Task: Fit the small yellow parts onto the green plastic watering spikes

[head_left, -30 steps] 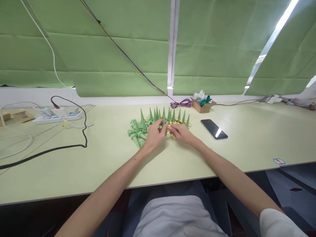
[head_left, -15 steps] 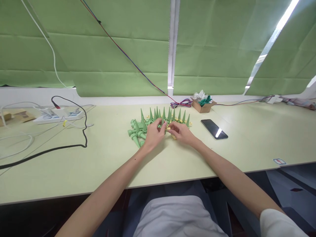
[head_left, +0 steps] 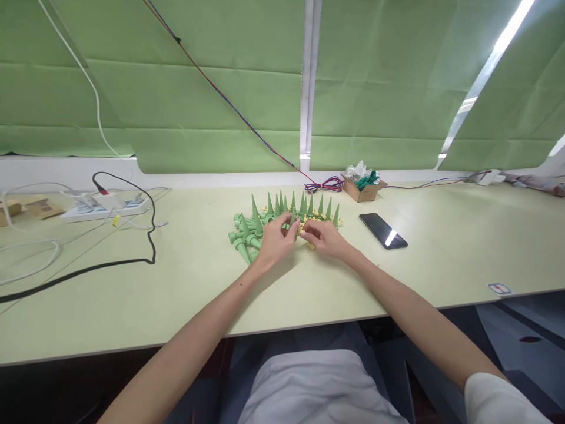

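Note:
Several green cones (head_left: 245, 226) stand and lie in a cluster on the pale table, with small yellow pieces (head_left: 324, 217) among them toward the right. My left hand (head_left: 277, 237) is closed around a green cone whose tip points up between thumb and fingers. Close beside it, my right hand (head_left: 323, 237) has its thumb and index finger pinched at a small yellow piece by the cone. The fingertips hide where cone and yellow piece meet.
A black phone (head_left: 382, 231) lies right of my hands. Behind it are a small cardboard box (head_left: 364, 191) with plastic and green material, and a coiled red-blue wire (head_left: 324, 185). A white power strip (head_left: 106, 209) with cables occupies the left.
Both hands stay almost in place. My right fingers have shifted very slightly, and the yellow piece between the hands sits a little differently.

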A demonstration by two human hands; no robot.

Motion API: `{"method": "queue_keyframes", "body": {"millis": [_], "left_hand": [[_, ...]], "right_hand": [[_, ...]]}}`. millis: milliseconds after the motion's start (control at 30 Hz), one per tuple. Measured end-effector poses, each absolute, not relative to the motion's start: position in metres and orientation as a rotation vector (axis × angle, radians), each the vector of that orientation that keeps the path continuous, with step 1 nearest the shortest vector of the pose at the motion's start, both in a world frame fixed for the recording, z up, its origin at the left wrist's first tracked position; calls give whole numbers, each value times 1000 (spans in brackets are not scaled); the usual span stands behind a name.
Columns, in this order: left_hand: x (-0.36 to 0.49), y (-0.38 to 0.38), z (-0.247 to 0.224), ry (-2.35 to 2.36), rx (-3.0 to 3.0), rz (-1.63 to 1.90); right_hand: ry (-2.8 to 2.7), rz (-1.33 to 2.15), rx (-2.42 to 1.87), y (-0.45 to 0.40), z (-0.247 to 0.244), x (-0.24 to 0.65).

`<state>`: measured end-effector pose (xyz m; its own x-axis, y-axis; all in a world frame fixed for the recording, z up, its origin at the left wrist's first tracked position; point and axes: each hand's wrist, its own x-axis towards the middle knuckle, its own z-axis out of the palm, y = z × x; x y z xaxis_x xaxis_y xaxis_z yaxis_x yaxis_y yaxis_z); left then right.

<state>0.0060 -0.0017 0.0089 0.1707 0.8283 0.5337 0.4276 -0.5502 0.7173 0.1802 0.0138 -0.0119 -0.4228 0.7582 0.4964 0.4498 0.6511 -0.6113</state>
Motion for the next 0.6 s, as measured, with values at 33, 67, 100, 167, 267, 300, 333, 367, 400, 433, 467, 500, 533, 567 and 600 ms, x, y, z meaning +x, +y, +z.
{"method": "queue_keyframes", "body": {"millis": [33, 67, 100, 167, 267, 300, 333, 367, 400, 433, 467, 500, 533, 567, 600], "left_hand": [[6, -1, 8, 1187, 2053, 1341], [6, -1, 8, 1188, 2056, 1340], [6, -1, 8, 1188, 2059, 1337], [6, -1, 7, 1184, 2060, 1333], [6, 0, 7, 1183, 2053, 1330], [6, 0, 7, 1185, 2050, 1332], [6, 0, 7, 1185, 2048, 1333], [6, 0, 7, 1184, 2047, 1334], [6, 0, 7, 1182, 2047, 1336], [6, 0, 7, 1179, 2048, 1338], [6, 0, 7, 1176, 2047, 1340], [6, 0, 7, 1176, 2046, 1342], [6, 0, 7, 1178, 2045, 1344], [6, 0, 7, 1184, 2044, 1348], [6, 0, 8, 1190, 2044, 1352]], "right_hand": [[-2087, 498, -936, 14, -12, 180], [-2092, 495, -938, 13, -12, 180], [-2098, 488, -941, 13, -11, 180], [-2112, 472, -948, 12, -10, 180], [-2129, 453, -940, 12, -9, 179], [-2133, 452, -935, 12, -9, 179], [-2135, 452, -929, 12, -9, 179], [-2138, 454, -925, 12, -10, 179], [-2139, 455, -923, 13, -10, 179], [-2139, 453, -923, 13, -10, 179], [-2136, 448, -926, 13, -11, 179], [-2131, 442, -933, 13, -11, 179], [-2125, 435, -945, 13, -11, 179], [-2115, 432, -959, 13, -11, 179], [-2101, 436, -971, 12, -10, 179]]}}
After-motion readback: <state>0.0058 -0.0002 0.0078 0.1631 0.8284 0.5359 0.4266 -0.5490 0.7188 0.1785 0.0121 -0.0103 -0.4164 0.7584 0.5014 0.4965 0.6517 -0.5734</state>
